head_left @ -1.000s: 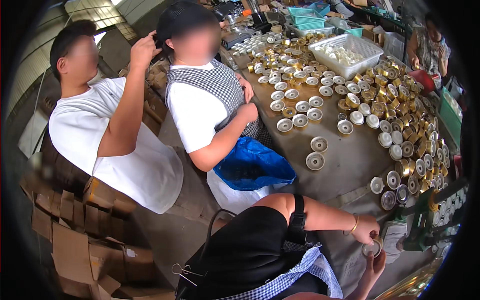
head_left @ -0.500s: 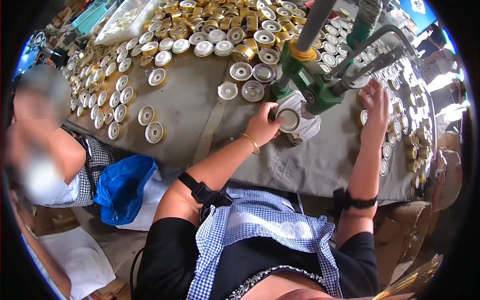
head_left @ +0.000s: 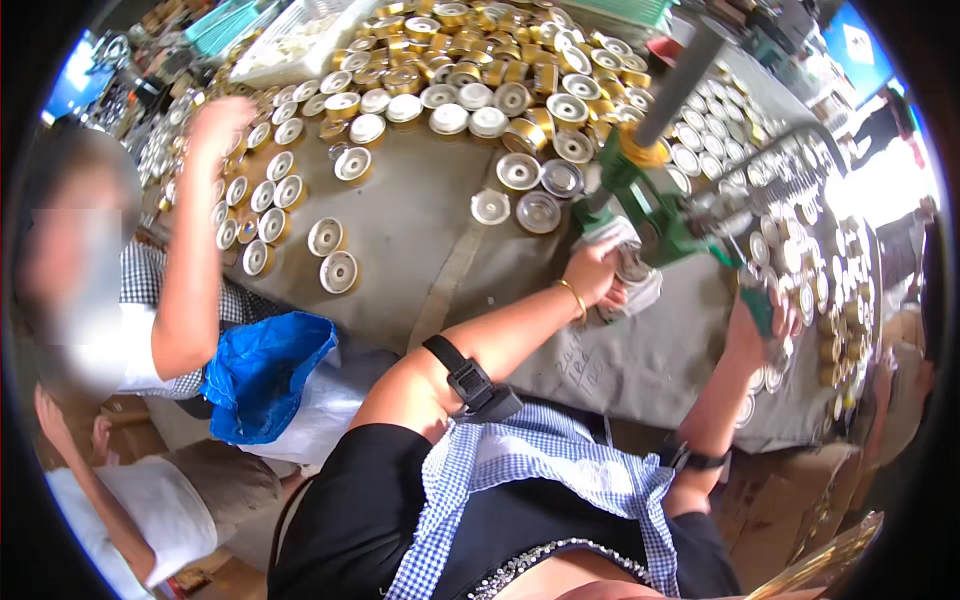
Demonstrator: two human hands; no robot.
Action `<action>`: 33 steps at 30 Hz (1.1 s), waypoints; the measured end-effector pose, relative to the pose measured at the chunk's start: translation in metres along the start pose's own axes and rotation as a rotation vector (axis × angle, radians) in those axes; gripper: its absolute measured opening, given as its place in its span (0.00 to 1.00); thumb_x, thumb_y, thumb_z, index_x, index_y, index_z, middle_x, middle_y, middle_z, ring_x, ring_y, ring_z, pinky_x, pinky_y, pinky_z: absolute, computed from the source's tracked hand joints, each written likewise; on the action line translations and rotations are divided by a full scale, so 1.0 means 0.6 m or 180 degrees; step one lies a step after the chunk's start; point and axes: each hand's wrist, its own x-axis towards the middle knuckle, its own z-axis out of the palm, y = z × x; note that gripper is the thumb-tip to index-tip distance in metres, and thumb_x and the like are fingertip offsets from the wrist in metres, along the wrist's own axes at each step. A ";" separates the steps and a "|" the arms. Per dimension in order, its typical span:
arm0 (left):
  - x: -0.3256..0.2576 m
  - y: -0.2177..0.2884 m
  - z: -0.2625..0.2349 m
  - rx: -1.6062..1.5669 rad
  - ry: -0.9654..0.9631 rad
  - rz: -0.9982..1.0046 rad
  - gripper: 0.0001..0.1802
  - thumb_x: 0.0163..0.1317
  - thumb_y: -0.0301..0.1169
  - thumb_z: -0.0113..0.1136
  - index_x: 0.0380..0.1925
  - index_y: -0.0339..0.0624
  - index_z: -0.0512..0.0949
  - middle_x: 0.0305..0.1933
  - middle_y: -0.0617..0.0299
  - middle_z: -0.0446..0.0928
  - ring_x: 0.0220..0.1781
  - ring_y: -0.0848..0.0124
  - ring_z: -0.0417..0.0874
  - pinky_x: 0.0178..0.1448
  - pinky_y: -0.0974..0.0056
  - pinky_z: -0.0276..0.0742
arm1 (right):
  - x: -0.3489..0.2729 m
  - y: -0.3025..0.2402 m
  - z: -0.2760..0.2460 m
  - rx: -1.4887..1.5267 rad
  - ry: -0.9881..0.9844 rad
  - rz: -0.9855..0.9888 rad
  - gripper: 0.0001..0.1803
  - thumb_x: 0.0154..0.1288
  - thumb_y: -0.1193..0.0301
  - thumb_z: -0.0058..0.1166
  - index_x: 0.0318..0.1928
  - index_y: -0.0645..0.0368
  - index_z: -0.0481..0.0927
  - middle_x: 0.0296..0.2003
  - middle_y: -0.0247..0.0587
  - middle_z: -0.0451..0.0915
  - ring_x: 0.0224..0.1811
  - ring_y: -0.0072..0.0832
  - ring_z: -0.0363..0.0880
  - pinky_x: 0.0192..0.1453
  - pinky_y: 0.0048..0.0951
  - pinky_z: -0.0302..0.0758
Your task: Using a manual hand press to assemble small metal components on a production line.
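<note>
A green hand press point(head_left: 640, 195) with a grey metal post stands on the table in front of me. My left hand point(head_left: 597, 272) reaches in at its foot, fingers curled round a small round cap point(head_left: 632, 264). That cap is partly hidden by the fingers and lies against a cloth-wrapped base point(head_left: 612, 234) under the press head. My right hand point(head_left: 768, 322) is closed round the green lever handle point(head_left: 757, 308) of the press, low on the right. Beside the press sit a few loose round caps point(head_left: 519, 171), white inside.
Gold and white caps point(head_left: 450, 70) are heaped at the back, with more spread on the right point(head_left: 800, 250). A white basket point(head_left: 300, 45) stands at the back left. A co-worker's raised arm point(head_left: 195, 240) is on the left, near a blue bag point(head_left: 268, 375).
My right hand has come down and closed on the lever, which is lowered. My left hand has brought the cap under the press head. The co-worker's arm has risen.
</note>
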 end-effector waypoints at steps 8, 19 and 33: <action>-0.002 -0.009 -0.017 -0.0022 0.0249 0.0121 0.24 0.72 0.38 0.41 0.67 0.53 0.64 0.25 0.53 0.80 0.22 0.67 0.83 0.27 0.61 0.84 | 0.011 -0.070 -0.227 0.8226 -0.1052 0.1503 0.39 0.59 0.61 0.61 0.66 0.64 0.62 0.62 0.51 0.66 0.67 0.43 0.62 0.72 0.43 0.56; 0.023 0.191 -0.397 0.4422 0.3765 0.2572 0.25 0.47 0.29 0.60 0.50 0.45 0.72 0.49 0.45 0.72 0.54 0.50 0.71 0.56 0.51 0.69 | 0.025 -0.170 -0.152 0.5184 -0.1557 0.1397 0.34 0.58 0.57 0.59 0.62 0.58 0.68 0.62 0.50 0.68 0.67 0.44 0.61 0.69 0.47 0.57; -0.058 0.130 -0.422 0.3364 0.3451 0.3365 0.24 0.44 0.31 0.70 0.44 0.44 0.76 0.45 0.49 0.69 0.48 0.50 0.73 0.53 0.53 0.72 | 0.004 0.059 -0.339 0.7320 0.0380 0.1433 0.11 0.64 0.73 0.53 0.45 0.66 0.77 0.40 0.49 0.77 0.39 0.42 0.74 0.42 0.40 0.71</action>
